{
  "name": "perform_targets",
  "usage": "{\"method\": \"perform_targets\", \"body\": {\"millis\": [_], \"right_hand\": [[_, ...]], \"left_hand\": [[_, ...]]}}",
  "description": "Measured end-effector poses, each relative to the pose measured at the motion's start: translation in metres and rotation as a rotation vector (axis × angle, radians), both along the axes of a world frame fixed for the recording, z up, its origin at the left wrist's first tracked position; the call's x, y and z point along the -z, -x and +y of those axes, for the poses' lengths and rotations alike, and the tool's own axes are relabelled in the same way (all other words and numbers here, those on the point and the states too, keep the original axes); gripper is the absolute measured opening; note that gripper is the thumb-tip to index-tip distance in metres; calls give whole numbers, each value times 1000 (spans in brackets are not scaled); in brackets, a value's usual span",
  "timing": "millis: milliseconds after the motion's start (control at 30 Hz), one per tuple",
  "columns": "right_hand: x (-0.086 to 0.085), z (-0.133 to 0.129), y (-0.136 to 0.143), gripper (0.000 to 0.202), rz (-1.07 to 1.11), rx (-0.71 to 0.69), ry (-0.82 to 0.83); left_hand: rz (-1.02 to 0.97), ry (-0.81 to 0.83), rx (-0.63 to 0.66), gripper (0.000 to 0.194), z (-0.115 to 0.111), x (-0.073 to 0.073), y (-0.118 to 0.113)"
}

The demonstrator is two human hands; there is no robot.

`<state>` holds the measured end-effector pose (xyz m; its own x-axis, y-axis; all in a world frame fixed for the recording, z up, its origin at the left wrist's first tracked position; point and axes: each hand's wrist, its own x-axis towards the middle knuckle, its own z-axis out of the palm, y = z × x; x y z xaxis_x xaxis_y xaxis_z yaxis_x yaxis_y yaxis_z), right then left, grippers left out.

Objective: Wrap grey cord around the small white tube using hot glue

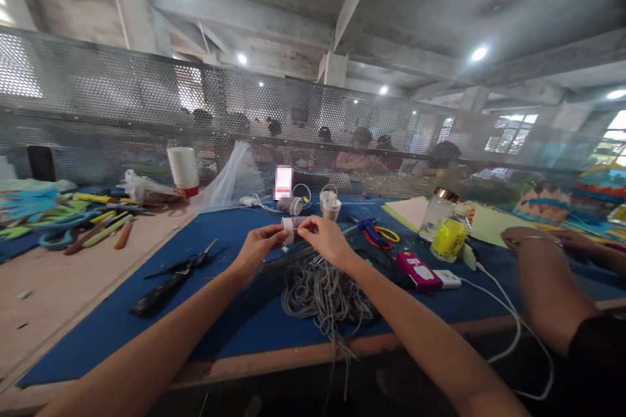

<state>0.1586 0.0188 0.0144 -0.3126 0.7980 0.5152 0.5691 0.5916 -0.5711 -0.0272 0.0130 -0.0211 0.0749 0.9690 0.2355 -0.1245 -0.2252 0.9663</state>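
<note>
Between my hands, above the blue table mat [205, 332], is a small white cylinder [288, 229] that looks like a spool or cup. My left hand [259, 247] grips its left side with closed fingers. The fingertips of my right hand [325, 239] are pinched together at its right side; whatever they hold is too small to make out. Right below my hands lies a tangled heap of grey cord [325, 296], its loose ends hanging over the table edge. Behind my hands are a similar small roll [290, 206] and a white cup-like piece [330, 206].
Black-handled tool [180, 277] left; scissors [63, 231] and cup stack [182, 169] beyond. Blue glue gun [372, 229], pink power bank [418, 271], yellow bottle [448, 240] and white cable [511, 306] right. Another person's arm [548, 280] rests far right. Mesh screen [293, 111] behind.
</note>
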Motion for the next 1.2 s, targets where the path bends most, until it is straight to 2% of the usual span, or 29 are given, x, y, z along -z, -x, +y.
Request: {"method": "perform_targets", "body": {"millis": [167, 267, 633, 1200], "right_hand": [[2, -3, 3, 14, -58, 73, -175], [3, -2, 2, 14, -53, 90, -217], [8, 7, 0, 13, -20, 55, -294], [9, 8, -2, 12, -22, 61, -294]], "left_hand": [[39, -1, 16, 29, -2, -1, -1], [57, -11, 15, 30, -4, -2, -2], [134, -38, 33, 29, -7, -5, -4], [177, -53, 58, 28, -8, -5, -4]]}}
